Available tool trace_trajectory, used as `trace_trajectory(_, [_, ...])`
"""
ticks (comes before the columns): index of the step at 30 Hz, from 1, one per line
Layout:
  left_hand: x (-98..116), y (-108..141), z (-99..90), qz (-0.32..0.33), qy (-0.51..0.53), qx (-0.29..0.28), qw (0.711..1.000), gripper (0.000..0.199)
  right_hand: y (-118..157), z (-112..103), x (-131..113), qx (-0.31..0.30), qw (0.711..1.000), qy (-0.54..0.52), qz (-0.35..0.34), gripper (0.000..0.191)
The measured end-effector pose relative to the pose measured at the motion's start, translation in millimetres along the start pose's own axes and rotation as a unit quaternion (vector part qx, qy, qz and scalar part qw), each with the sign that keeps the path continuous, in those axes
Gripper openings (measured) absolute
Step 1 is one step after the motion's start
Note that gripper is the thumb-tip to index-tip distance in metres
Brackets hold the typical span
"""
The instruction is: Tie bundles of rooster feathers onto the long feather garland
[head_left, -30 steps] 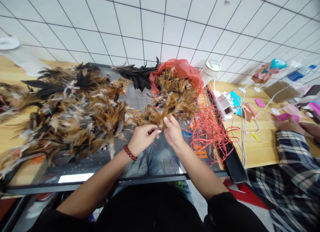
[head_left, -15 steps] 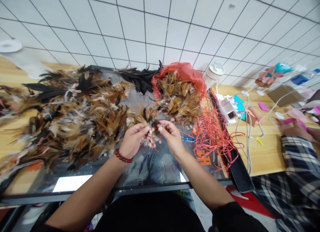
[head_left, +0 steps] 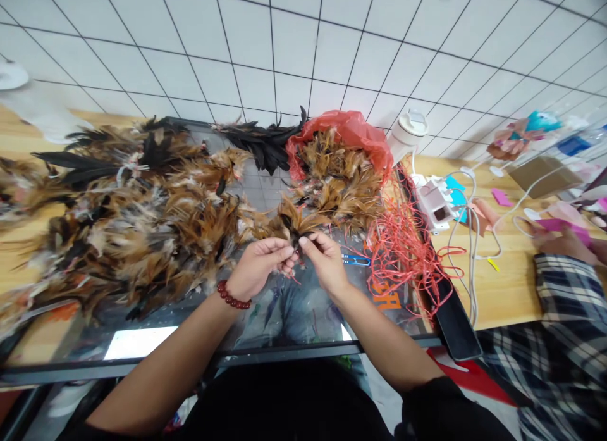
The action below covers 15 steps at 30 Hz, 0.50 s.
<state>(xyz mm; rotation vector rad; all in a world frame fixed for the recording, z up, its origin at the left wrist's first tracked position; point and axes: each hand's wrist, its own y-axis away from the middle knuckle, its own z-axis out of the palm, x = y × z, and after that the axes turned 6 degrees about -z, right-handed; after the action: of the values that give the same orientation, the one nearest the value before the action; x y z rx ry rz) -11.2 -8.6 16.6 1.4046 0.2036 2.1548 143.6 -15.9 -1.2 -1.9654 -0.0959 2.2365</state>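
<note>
A small bundle of brown and black feathers (head_left: 296,221) fans upward between my hands over the dark glossy tabletop. My left hand (head_left: 265,259), with a red bead bracelet (head_left: 233,295) on the wrist, pinches the bundle at its base. From the other side, the thumb and fingers of my right hand (head_left: 323,257) close on the same base. A bit of red string shows just below the fingertips; the exact grip is partly hidden. Blue thread snips (head_left: 355,260) lie right of my right hand. A tangle of red string (head_left: 403,254) spreads further right.
Heaped feathers (head_left: 156,232) cover the left side. A red plastic bag (head_left: 351,128) holds more feathers at the back, beside black feathers (head_left: 265,147). A white cup (head_left: 406,134), power strip (head_left: 434,204) and black phone-like slab (head_left: 458,333) stand right. A co-worker's plaid sleeve (head_left: 569,289) is far right.
The bundle has spread into a fuller, more upright fan between my hands. My fingers have come closer together at its base, with my right hand slightly nearer the left.
</note>
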Motion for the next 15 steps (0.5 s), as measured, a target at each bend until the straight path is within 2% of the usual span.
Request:
trace_trajectory(6, [3.7,1.3,-2.6,-0.083,0.111,-0.079,0.987,0.021,1.7,2.7,-4.2,-0.039,0.996,-0.062,0.048,0.028])
trace_trajectory(10, [4.3,2.6,-1.7,-0.11,0.085,-0.102,0.985,0.022,0.5,3.0,-8.1,-0.031,0.991,-0.107,0.077,0.026])
trace_trajectory(15, [3.2,3.7,0.3,-0.107,0.035,-0.092,0.989,0.03,-0.9,1.4,-8.7,-0.014,0.988,-0.122,0.088,0.026])
